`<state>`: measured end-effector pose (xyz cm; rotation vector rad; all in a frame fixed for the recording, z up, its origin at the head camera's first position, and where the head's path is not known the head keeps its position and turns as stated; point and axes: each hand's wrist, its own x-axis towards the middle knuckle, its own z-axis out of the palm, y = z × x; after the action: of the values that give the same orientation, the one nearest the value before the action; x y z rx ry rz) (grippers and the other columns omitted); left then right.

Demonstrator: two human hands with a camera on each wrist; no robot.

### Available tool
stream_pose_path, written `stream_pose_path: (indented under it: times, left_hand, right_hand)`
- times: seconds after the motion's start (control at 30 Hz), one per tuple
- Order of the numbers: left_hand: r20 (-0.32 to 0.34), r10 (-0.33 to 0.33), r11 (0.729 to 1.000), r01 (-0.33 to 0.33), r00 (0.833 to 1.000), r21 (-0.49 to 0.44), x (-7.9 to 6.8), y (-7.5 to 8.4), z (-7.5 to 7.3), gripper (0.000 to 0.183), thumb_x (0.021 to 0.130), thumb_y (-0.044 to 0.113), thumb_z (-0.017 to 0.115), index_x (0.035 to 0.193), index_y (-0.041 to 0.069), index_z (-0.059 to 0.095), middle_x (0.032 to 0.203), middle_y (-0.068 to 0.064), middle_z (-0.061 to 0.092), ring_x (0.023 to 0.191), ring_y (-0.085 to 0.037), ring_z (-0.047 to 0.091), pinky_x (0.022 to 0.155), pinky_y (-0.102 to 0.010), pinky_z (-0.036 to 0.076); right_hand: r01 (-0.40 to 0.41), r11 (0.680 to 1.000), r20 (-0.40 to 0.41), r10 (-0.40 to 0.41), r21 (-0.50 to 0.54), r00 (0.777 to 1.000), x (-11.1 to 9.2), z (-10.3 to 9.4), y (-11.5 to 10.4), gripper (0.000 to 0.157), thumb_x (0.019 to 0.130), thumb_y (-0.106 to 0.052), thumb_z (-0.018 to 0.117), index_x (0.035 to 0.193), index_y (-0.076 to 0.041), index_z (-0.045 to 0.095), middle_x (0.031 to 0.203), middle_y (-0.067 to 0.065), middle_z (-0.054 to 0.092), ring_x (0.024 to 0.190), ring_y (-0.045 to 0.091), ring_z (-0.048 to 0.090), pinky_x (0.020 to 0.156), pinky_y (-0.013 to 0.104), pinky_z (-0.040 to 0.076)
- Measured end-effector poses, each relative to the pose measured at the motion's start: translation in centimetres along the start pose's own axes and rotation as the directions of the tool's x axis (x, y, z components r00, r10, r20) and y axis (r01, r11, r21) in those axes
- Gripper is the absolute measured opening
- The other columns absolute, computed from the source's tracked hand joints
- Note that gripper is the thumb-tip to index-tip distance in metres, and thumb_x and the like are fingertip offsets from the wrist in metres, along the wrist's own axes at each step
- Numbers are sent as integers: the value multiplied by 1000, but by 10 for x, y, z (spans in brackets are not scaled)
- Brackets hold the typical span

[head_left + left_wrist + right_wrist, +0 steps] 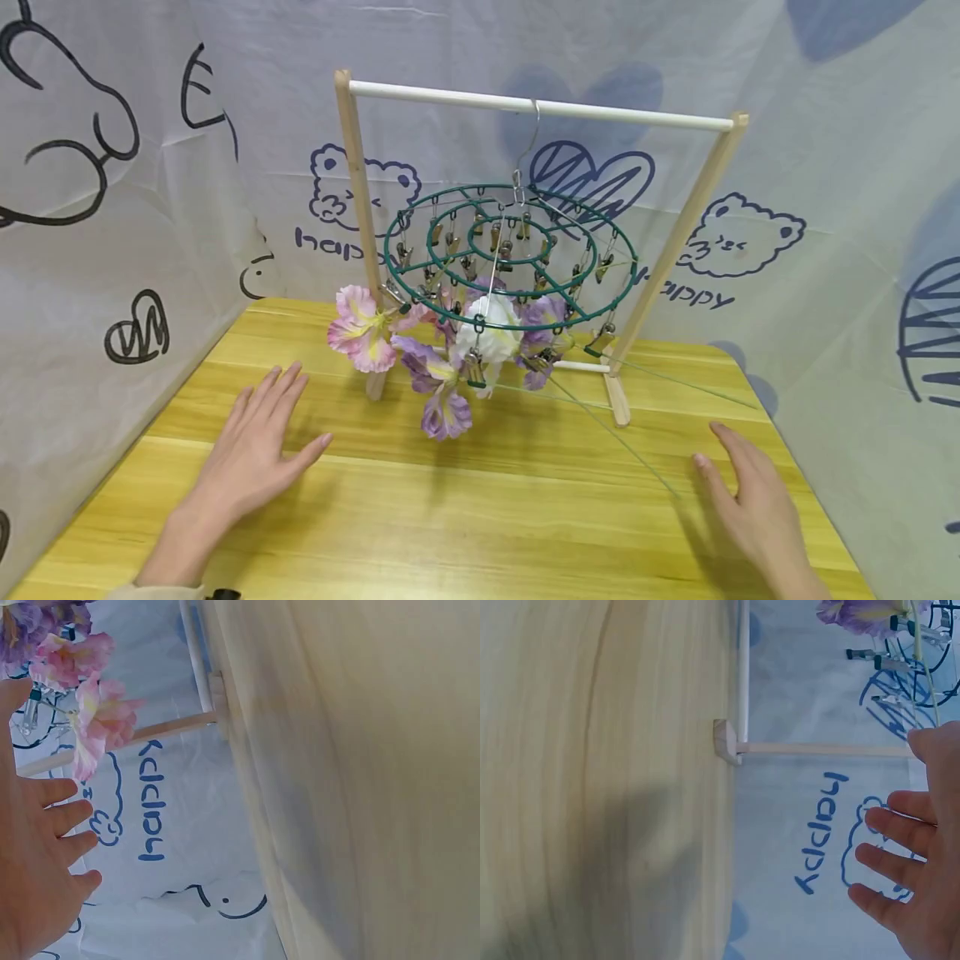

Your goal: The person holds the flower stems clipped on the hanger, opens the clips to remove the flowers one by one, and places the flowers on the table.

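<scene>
My left hand (251, 446) is held over the table's left side, fingers spread and holding nothing. On the right, my right hand (757, 508) hovers with thumb and fingers apart, likewise holding nothing. Between them hangs a round green clip hanger (585, 315) of ringed wire with many metal clips. Artificial flowers are clipped to it: a pink flower (362, 329) at the left, a purple flower (446, 415) hanging lowest, a white flower (487, 329) at the front and another purple one (543, 317) beside it. Thin green stems (622, 446) stick out toward my right hand.
A wooden stand (675, 242) with a white top rod (442, 96) carries the hanger by its hook. Its feet rest on the wood-grain table (450, 533). White cloth (847, 150) with blue drawings surrounds the table at the back and sides.
</scene>
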<state>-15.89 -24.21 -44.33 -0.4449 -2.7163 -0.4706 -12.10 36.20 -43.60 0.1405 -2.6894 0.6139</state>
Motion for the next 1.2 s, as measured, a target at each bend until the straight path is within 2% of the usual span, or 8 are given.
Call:
stream_pose_path:
  times: [0.17,0.3,0.43,0.5,0.63,0.9,1.07,1.2]
  left_hand:
    - [-70,44,999,-45,997,-18,2,6,-1,87,98,48,66,163,3,28,169,-16,26,154,-40,26,130,-49,5]
    - [-145,86,995,-93,986,-45,6,10,-1,85,96,42,69,162,5,31,167,-16,32,149,-41,34,129,-51,14]
    - [-199,102,989,-120,975,-81,11,17,-3,83,94,36,72,162,8,33,166,-15,35,146,-41,38,124,-57,26]
    - [-226,111,986,-136,968,-96,14,20,-3,82,93,34,72,161,8,35,165,-15,37,145,-42,41,121,-61,31]
    - [-301,146,973,-192,942,-130,21,30,-4,77,91,31,71,158,5,41,159,-17,44,140,-42,47,114,-63,38]
    - [-411,206,933,-304,888,-190,35,59,-2,66,98,37,60,150,-2,50,149,-20,53,132,-40,54,120,-41,38]
    - [-439,242,911,-358,866,-204,42,79,1,64,102,40,55,147,-5,51,146,-22,55,131,-39,55,122,-32,34]
    - [-461,276,891,-404,843,-205,48,93,2,62,103,39,54,145,-6,52,147,-22,55,132,-38,54,122,-32,34]
  right_hand:
    - [24,999,-92,-20,38,996,0,-2,-11,45,107,-25,60,145,-1,55,142,29,56,127,55,49,98,73,40]
    - [62,996,-192,-48,63,980,-1,-2,-20,33,104,-16,63,134,-3,64,129,19,67,118,30,59,100,36,48]
    - [158,981,-302,-119,109,946,0,-2,-29,25,100,-5,66,125,-3,71,115,12,72,109,-5,55,90,3,36]
    - [204,970,-337,-150,130,929,1,-4,-34,24,99,-1,66,122,-2,72,111,11,73,108,-14,51,90,1,37]
    - [251,957,-380,-179,146,907,3,-7,-43,22,98,1,66,118,-1,74,109,7,74,104,-16,53,88,2,41]
    - [354,926,-476,-254,131,842,19,-12,-59,19,97,-2,67,114,-1,77,102,13,76,97,-13,57,70,5,45]
    - [372,914,-476,-258,163,841,31,-15,-69,20,97,-1,69,115,0,76,102,14,76,99,-11,58,77,4,45]
    - [381,907,-467,-264,176,844,41,-17,-76,22,95,0,70,116,0,76,103,14,76,101,-11,58,83,5,44]
